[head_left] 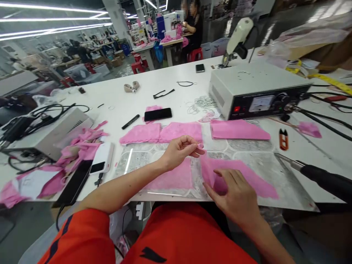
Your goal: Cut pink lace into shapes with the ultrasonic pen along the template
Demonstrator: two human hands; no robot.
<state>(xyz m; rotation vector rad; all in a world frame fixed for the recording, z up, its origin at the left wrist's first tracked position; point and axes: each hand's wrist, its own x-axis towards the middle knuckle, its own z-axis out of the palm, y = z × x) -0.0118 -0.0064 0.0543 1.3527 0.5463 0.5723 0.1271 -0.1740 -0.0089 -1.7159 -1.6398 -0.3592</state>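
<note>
While left hand (180,154) pinches it, pink fabric (255,179) lies beside right hand (238,194).

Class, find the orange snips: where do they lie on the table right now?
In the head view, the orange snips lie on the right side, just right of the folded pink stack and nearer than the metered box.
</note>
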